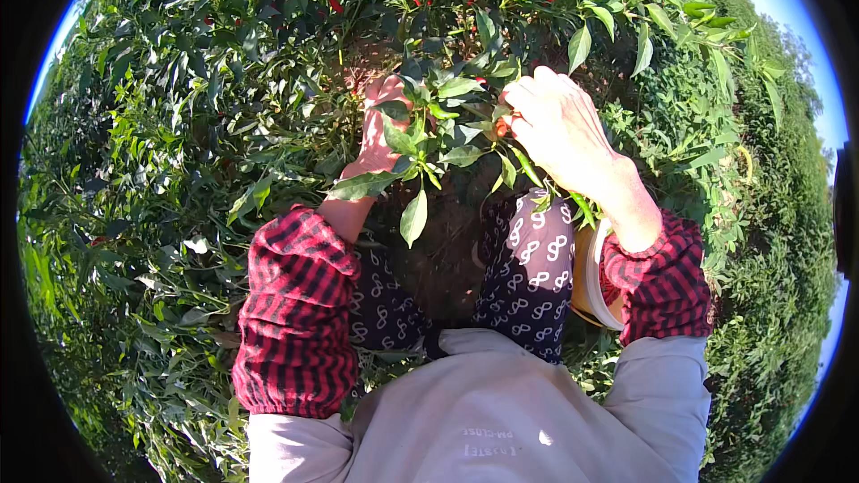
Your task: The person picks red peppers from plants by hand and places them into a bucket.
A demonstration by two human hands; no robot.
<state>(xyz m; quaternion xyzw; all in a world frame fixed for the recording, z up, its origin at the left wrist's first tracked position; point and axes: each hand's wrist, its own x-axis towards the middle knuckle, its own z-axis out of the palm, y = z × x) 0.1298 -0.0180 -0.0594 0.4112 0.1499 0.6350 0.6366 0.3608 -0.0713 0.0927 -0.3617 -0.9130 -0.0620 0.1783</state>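
My left hand [383, 130] reaches in among the leaves of a pepper plant [458, 88], its fingers mostly hidden behind the foliage. On the plant's other side, my right hand [559, 125] is closed, knuckles up, with the fingers curled toward the stems. A small reddish bit shows at its fingertips; I cannot make out whether it is a pepper. Green peppers [526, 166] hang just below that hand. Close to my right forearm stands a yellow bucket [586, 279] with a white rim, partly covered by my sleeve, with something red inside.
Dense pepper plants [170, 116] surround me, with red chili peppers [335, 2] hanging at the far side. Leafy branches [662, 22] lean in from the upper right. My knees [528, 250] are bent below my hands, over shaded soil [443, 259].
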